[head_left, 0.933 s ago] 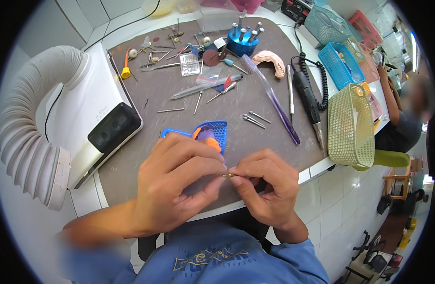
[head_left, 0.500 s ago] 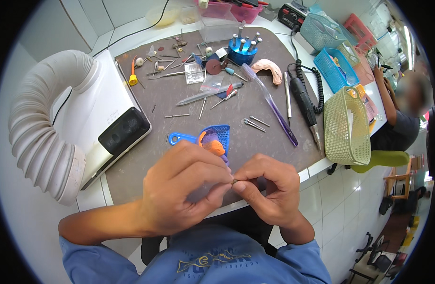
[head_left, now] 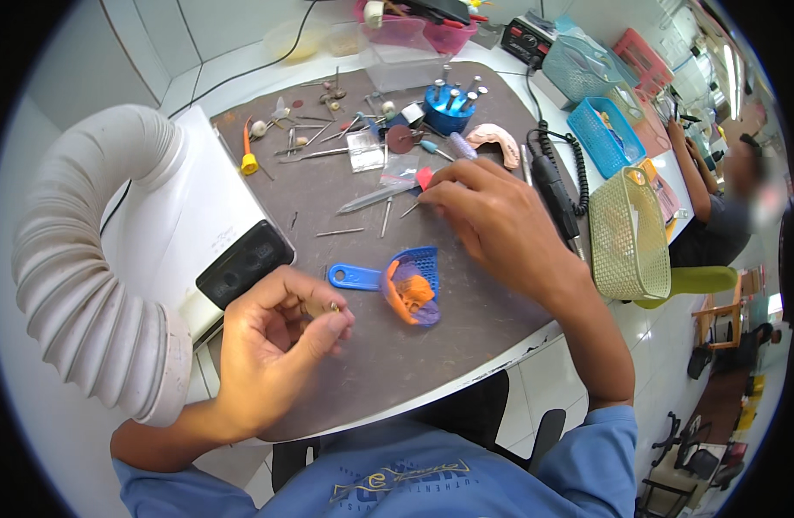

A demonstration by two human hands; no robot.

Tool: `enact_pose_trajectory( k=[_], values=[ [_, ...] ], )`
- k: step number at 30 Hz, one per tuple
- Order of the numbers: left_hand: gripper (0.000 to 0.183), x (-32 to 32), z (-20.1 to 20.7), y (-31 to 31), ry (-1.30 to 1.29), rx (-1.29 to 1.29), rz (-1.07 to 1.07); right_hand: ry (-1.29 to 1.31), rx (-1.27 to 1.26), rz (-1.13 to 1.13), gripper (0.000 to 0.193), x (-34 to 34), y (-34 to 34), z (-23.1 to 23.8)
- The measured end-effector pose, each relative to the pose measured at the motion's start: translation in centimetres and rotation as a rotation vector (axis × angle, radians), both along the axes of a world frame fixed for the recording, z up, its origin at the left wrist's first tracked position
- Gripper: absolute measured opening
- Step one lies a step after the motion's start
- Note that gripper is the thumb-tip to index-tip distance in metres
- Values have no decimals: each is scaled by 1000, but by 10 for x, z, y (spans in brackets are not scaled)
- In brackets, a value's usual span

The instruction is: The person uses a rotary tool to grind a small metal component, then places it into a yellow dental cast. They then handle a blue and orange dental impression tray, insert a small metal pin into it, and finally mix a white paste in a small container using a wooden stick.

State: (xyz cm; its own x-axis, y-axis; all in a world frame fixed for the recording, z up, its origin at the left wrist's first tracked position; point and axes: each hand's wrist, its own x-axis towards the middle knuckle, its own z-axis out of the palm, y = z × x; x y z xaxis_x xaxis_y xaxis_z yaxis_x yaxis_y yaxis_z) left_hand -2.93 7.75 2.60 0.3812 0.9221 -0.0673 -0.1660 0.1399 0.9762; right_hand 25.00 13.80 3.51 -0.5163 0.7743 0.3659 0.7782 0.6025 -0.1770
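Observation:
My left hand [head_left: 280, 341] is closed in a pinch over the near left of the mat. Between its thumb and forefinger shows a tiny brass-coloured piece [head_left: 334, 306], too small to name. My right hand [head_left: 483, 207] reaches to the middle of the mat, its fingers bent together over a slim metal tool [head_left: 409, 210]. Only the tool's thin tip shows; the fingers cover the rest. Between the hands lies a blue dental impression tray [head_left: 356, 276] filled with orange and purple impression material [head_left: 412, 292]. Beside the right fingertips are a grey pencil-shaped tool [head_left: 371, 199] and a metal bur [head_left: 387, 217].
A white dust-extractor box with a ribbed hose [head_left: 103, 259] and a black phone [head_left: 244, 263] stand left. Further back are a blue bur stand [head_left: 449, 110], a dental model [head_left: 496, 142] and scattered burs. A handpiece [head_left: 554, 190] and baskets [head_left: 630, 237] line the right. A person sits beyond.
My hands, which met at the near edge, have parted. The left moved left with the tiny piece; the right moved forward onto the slim tool. The impression tray is now uncovered.

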Motion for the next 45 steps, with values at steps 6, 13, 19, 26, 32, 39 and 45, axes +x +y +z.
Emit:
enact_pose_trajectory(
  k=[6,13,19,26,32,39,45],
  values=[
    [12,-4,1,9,273,131,-63,-74,-57,-70,10,-6,7,2],
    [18,-6,-9,8,376,260,-67,85,78,-84,20,-5,-13,4],
    [21,-3,-11,9,372,362,-68,433,107,-50,25,-18,-78,-4],
    [21,-2,-11,8,401,375,-69,331,43,62,26,-42,-94,-20],
    [17,1,-11,7,383,505,-90,419,69,-57,25,-44,-102,-19],
    [17,3,-9,3,407,532,-86,585,-34,-65,27,-54,-110,-16],
    [16,2,-9,2,426,550,-86,676,-91,-105,25,-55,-115,-22]
  ],
)
